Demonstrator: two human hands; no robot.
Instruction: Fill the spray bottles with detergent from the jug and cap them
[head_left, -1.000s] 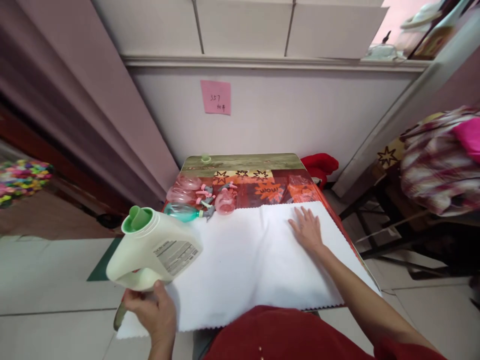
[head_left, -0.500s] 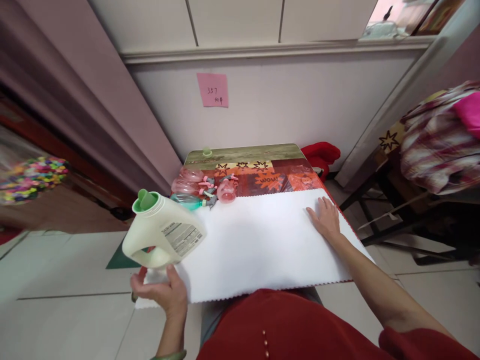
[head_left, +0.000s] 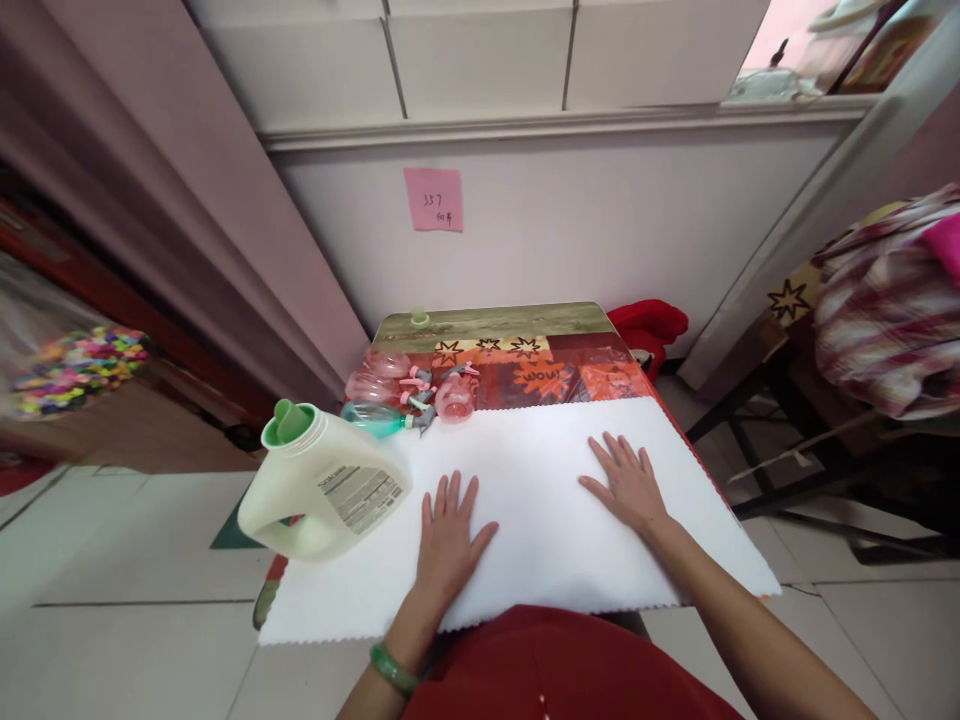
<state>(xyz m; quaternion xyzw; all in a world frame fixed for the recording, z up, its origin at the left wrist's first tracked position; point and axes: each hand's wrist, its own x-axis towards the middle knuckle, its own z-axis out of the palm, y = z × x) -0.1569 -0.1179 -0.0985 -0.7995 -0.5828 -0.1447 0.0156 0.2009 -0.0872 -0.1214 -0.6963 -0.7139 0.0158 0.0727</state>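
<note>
My left hand [head_left: 448, 535] lies palm down with fingers spread on a white cloth [head_left: 525, 500] with a scalloped edge. Farther right on the same cloth rests my right hand [head_left: 626, 485], also flat and open. Neither hand holds anything. Left of my left hand stands a large cream jug [head_left: 322, 490] with a side handle, a printed label and a green spout in its uncapped mouth. Behind it are pink spray bottles [head_left: 375, 383] lying in a group, a teal spray bottle [head_left: 375, 419] on its side, and another pink spray bottle [head_left: 454, 400] beside them.
A light green cap [head_left: 420, 318] sits at the table's far left corner. The patterned tabletop [head_left: 532, 378] shows beyond the cloth. A pink note [head_left: 434, 199] is stuck on the wall. To the right is a dark stool frame [head_left: 757, 450], and plaid fabric [head_left: 885, 310] hangs above.
My left hand has moved from the jug's base, right onto the cloth, and now lies flat. My right hand has shifted left and spread its fingers. The view has tilted slightly.
</note>
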